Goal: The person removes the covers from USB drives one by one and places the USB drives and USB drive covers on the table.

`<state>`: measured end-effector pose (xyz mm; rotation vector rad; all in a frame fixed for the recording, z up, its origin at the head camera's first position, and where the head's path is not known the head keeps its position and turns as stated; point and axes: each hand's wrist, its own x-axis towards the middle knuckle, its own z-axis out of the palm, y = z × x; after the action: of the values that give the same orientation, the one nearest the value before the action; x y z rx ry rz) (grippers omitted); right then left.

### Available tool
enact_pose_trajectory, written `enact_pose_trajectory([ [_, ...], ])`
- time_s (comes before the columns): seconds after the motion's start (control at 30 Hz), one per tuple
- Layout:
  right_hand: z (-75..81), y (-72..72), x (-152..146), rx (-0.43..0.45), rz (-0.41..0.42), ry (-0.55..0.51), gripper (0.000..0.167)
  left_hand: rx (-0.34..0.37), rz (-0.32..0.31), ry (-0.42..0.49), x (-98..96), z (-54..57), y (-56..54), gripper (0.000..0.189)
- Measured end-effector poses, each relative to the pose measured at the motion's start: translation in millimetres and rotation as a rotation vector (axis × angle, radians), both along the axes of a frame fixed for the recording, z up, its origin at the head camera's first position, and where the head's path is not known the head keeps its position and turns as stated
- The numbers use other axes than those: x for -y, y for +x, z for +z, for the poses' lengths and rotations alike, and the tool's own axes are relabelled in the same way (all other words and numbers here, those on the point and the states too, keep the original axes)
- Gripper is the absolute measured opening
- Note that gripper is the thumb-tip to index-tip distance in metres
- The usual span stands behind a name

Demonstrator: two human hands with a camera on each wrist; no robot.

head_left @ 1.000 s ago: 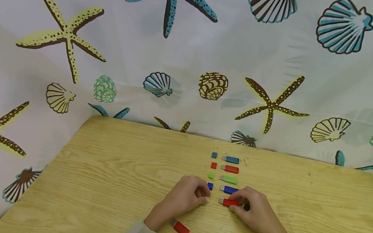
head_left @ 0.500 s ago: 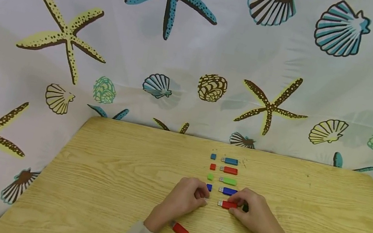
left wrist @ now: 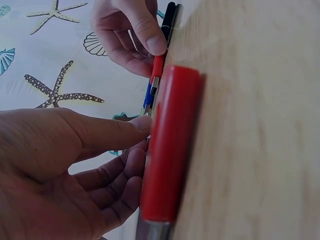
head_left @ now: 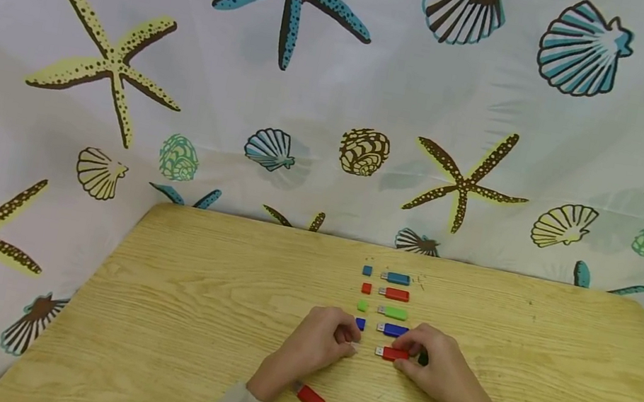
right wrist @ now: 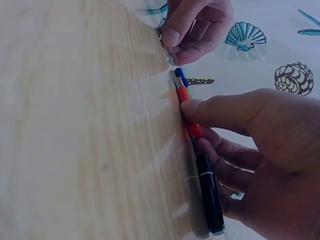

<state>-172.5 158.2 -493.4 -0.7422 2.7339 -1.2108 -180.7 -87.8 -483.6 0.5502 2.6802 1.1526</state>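
Observation:
My left hand (head_left: pixel 318 338) pinches a small clear cap (right wrist: pixel 171 58) between thumb and fingers, low over the table. To its right, my right hand (head_left: pixel 438 367) grips a red USB stick (head_left: pixel 393 354) whose metal plug faces left toward the cap. A black cylinder-like piece (right wrist: pixel 210 195) lies beside the right hand's fingers, partly hidden in the head view; its kind is unclear. Another red USB stick (head_left: pixel 311 398) lies tilted on the table near my left wrist and looms large in the left wrist view.
Beyond my hands are rows of caps and USB sticks: a dark blue stick (head_left: pixel 392 330), a green stick (head_left: pixel 393 313), a red stick (head_left: pixel 395 294) and a teal-blue stick (head_left: pixel 396 279), each with a matching cap to its left. A patterned curtain (head_left: pixel 316 85) hangs behind the wooden table (head_left: pixel 178 319).
The head view shifts slightly. Both hands hold their places, with the cap and the red USB stick in them; nothing else has visibly moved.

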Motion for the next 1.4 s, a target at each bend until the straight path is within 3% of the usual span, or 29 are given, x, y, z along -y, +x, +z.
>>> enact_pose_trajectory([
  [0.17,0.3,1.2,2.2,-0.031,0.005,0.002,0.013,0.005,0.006,0.000,0.8,-1.6,-0.5,0.007],
  [0.4,5.2,1.7,0.0,-0.010,-0.029,0.019,0.013,-0.005,0.007,0.003,0.6,-0.9,-1.6,0.007],
  [0.7,12.9,4.9,-7.1,-0.035,-0.048,0.017,0.014,-0.034,0.017,0.031,0.7,6.1,0.3,0.010],
  [0.9,14.3,8.5,-11.5,-0.058,-0.066,0.036,0.016,-0.017,0.020,0.066,1.2,10.9,3.7,0.012],
  [1.4,14.1,16.6,-29.4,-0.058,-0.101,0.074,0.025,-0.018,-0.027,0.164,-1.2,12.9,5.6,0.018],
])
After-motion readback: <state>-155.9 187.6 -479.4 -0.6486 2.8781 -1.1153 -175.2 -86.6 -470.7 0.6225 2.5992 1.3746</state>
